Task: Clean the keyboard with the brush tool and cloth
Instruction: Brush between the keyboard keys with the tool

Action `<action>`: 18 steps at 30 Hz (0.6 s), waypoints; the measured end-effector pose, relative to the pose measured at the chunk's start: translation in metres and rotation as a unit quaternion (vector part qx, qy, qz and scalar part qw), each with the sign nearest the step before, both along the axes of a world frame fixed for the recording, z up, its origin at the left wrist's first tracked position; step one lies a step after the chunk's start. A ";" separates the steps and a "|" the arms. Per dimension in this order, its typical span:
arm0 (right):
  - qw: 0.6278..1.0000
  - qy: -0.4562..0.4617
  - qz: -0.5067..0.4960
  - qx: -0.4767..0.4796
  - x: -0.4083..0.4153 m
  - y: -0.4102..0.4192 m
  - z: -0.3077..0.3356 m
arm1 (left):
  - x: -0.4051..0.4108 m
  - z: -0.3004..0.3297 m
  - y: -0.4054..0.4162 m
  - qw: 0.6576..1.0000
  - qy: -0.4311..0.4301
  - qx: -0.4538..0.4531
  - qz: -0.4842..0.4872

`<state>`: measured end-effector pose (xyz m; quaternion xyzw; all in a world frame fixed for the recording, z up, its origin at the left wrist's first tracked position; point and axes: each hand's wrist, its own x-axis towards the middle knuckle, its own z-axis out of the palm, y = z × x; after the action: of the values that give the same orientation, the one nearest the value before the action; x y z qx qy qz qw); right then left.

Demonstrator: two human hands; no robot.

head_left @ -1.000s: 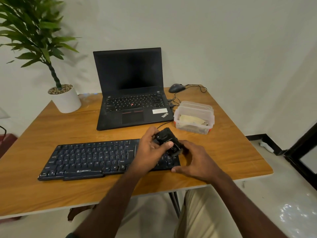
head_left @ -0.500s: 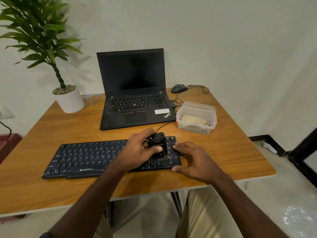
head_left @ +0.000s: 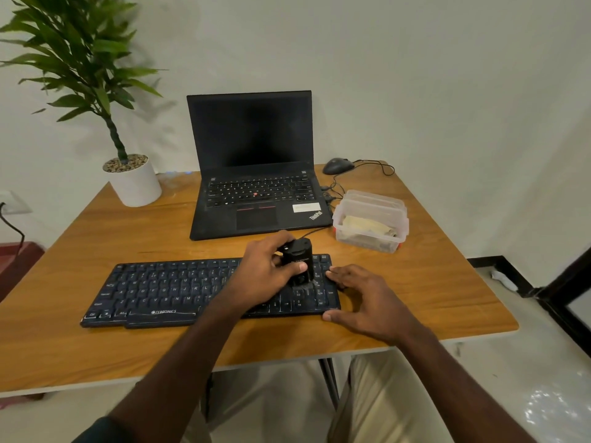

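Observation:
A black keyboard point(head_left: 166, 290) lies across the near part of the wooden table point(head_left: 431, 282). My left hand point(head_left: 265, 273) grips a black brush tool point(head_left: 299, 255), held upright with its bristle end down on the keys at the keyboard's right end. My right hand point(head_left: 367, 298) rests on the keyboard's right edge with fingers spread, thumb at the front corner. A folded beige cloth point(head_left: 367, 226) lies inside a clear plastic container point(head_left: 371, 243) to the right of the laptop.
An open black laptop point(head_left: 256, 174) stands behind the keyboard, its screen dark. A wired mouse point(head_left: 338, 165) sits at the back right with cables trailing. A potted plant in a white pot point(head_left: 134, 183) stands at the back left. The table's front edge is near my legs.
My left hand turned the brush tool from tilted to upright and lowered its bristles onto the right-end keys. My right hand let go of the tool and settled on the keyboard's right edge.

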<state>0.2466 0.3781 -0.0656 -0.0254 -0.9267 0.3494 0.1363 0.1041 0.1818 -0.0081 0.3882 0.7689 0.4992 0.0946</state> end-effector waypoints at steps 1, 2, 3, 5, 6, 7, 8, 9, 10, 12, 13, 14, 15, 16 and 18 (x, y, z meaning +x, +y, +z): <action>1.000 0.000 0.001 0.001 0.000 0.000 0.000 | -0.003 0.000 -0.003 1.000 0.005 -0.004 0.005; 1.000 0.003 0.003 0.000 -0.001 -0.001 0.000 | -0.004 0.000 -0.005 1.000 0.018 -0.004 0.013; 1.000 0.005 0.004 -0.003 -0.001 -0.001 0.000 | -0.005 0.001 -0.005 0.999 0.043 -0.002 0.025; 1.000 0.007 0.005 -0.002 -0.002 -0.001 0.000 | -0.001 0.001 -0.003 0.996 0.065 0.021 0.050; 1.000 0.007 0.005 0.001 -0.002 -0.001 -0.001 | 0.002 0.001 -0.001 0.997 0.043 0.045 0.051; 1.000 0.006 0.004 0.004 -0.001 0.000 -0.001 | 0.004 0.000 0.000 0.997 0.015 0.063 0.041; 1.000 0.004 0.003 0.005 -0.001 0.000 -0.001 | 0.007 -0.001 0.001 0.997 -0.008 0.068 0.025; 1.000 0.002 0.003 0.003 -0.001 0.000 -0.001 | 0.007 -0.003 0.000 0.998 -0.015 0.060 0.015; 1.000 -0.001 0.005 0.000 -0.001 0.000 -0.001 | 0.006 -0.004 -0.002 0.999 -0.018 0.047 0.010; 1.000 -0.001 0.005 -0.004 -0.001 0.000 -0.001 | -0.001 -0.003 -0.009 0.999 -0.006 0.020 0.026; 1.000 -0.001 0.005 -0.005 -0.001 0.000 -0.001 | -0.005 -0.001 -0.012 0.999 0.006 0.013 0.037; 1.000 -0.001 0.004 -0.005 -0.001 0.000 -0.001 | -0.007 0.001 -0.015 0.999 0.020 0.013 0.045; 1.000 -0.001 0.003 -0.004 -0.001 0.000 -0.001 | -0.008 0.003 -0.016 0.998 0.031 0.017 0.047; 1.000 -0.002 0.002 -0.002 -0.001 0.000 -0.001 | -0.007 0.005 -0.017 0.999 0.026 0.022 0.039; 1.000 -0.006 0.000 0.001 -0.001 0.000 0.000 | -0.002 0.005 -0.015 1.000 0.009 0.007 0.003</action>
<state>0.2453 0.3776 -0.0660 -0.0275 -0.9277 0.3485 0.1311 0.1023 0.1670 -0.0031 0.3908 0.7674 0.5014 0.0830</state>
